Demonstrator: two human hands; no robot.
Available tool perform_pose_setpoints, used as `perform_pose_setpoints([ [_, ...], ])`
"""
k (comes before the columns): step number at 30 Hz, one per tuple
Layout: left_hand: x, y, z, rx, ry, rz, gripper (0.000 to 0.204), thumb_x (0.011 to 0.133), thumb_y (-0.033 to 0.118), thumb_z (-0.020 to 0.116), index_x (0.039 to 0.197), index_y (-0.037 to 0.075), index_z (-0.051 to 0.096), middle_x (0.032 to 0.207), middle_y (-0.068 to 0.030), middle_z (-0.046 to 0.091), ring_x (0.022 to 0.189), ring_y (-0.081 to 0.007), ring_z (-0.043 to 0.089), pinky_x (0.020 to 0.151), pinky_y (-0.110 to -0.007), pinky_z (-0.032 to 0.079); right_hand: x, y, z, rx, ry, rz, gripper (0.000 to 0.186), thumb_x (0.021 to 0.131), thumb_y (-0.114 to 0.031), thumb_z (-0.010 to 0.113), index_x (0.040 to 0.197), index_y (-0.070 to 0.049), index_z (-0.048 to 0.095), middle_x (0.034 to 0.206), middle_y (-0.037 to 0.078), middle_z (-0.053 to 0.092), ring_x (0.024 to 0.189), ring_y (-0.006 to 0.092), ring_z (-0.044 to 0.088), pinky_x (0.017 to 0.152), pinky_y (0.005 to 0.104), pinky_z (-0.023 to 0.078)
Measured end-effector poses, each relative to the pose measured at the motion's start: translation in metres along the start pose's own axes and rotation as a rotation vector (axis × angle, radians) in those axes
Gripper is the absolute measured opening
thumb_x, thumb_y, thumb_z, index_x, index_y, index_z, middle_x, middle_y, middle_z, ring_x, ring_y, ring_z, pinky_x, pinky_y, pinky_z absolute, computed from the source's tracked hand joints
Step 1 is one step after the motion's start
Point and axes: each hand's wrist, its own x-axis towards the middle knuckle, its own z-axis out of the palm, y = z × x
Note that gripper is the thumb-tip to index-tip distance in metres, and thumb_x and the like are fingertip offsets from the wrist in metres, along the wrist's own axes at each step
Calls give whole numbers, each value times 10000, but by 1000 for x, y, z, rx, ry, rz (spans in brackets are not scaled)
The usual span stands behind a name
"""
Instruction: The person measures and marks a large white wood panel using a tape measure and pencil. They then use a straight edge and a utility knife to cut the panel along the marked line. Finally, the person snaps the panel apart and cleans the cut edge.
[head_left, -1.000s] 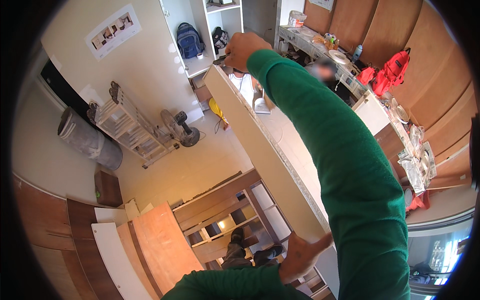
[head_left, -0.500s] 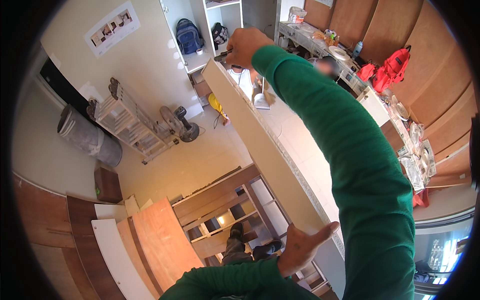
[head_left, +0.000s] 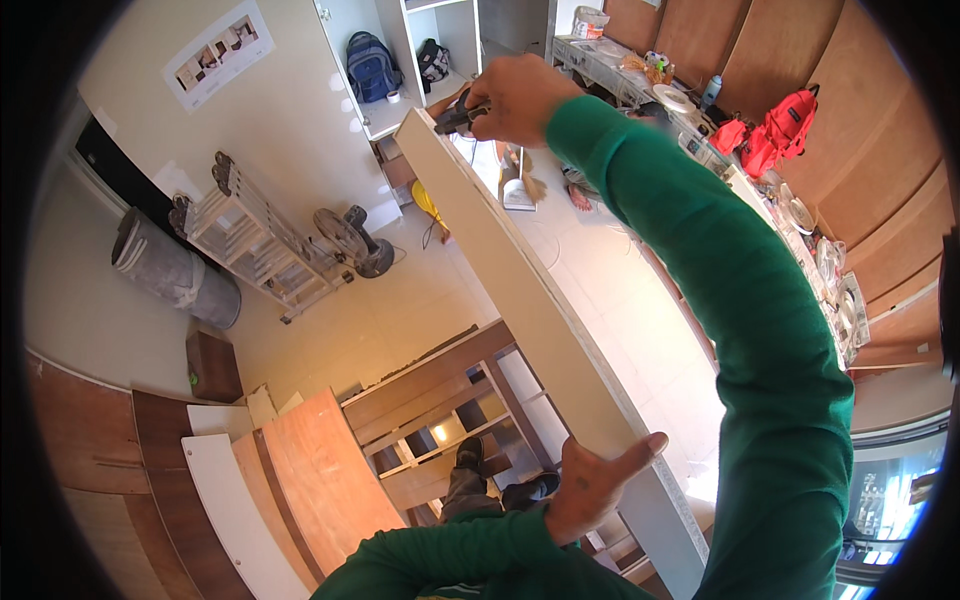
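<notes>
A long pale board (head_left: 520, 275) slants across the middle of the view, its rough, light long edge facing right. My left hand (head_left: 596, 487) grips it near the lower end, thumb stretched over that edge and fingers against the broad face. At the far end, my right hand (head_left: 525, 100) is closed around a small dark hand tool (head_left: 460, 120). The tool's tip is at or just over the board's end corner; contact is hard to make out. Its exact kind is not clear, as my fingers cover much of it.
Below me is an open wooden frame (head_left: 430, 350) with slats, beside a plywood sheet (head_left: 325, 470). A ladder (head_left: 250, 235), a fan (head_left: 365, 245) and a grey bin (head_left: 175, 265) stand left. Behind the board is another person, partly hidden. A cluttered bench (head_left: 640, 95) runs along the right wall.
My right hand has moved a little right and down, baring more of the dark tool. The right forearm has swung right. My left hand keeps its hold on the board.
</notes>
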Motion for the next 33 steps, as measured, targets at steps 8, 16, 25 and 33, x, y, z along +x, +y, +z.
perform_pose_setpoints([
  [8, 4, -8, 7, 69, 33, 215, 363, 877, 338, 765, 853, 6, 617, 716, -71, 612, 636, -174, 629, 601, -315, 517, -58, -1, -20, 92, 113, -176, 369, 743, -259, 751, 1043, -44, 754, 782, 172, 700, 716, 313, 708, 749, 391, 567],
  [16, 9, -7, 5, -78, -31, 83, 307, 880, 270, 777, 853, 8, 619, 731, -40, 600, 643, -116, 560, 593, -297, 462, -110, -10, -42, 83, -43, -60, 367, 748, -221, 685, 1040, -3, 733, 749, 198, 665, 711, 343, 685, 729, 423, 553],
  [25, 11, 2, 11, -151, -55, 74, 322, 873, 300, 791, 833, 31, 617, 731, -11, 568, 678, -104, 544, 627, -281, 457, -143, -6, -47, 28, 55, -150, 323, 732, -196, 664, 973, 10, 726, 811, 207, 681, 747, 378, 664, 772, 447, 544],
  [33, 10, 4, 9, -98, -69, 96, 365, 891, 363, 768, 834, 46, 598, 734, -14, 554, 675, -100, 542, 634, -281, 459, -169, -15, -59, 73, 78, -131, 310, 688, -153, 659, 936, 18, 732, 719, 233, 661, 700, 383, 675, 732, 454, 558],
])
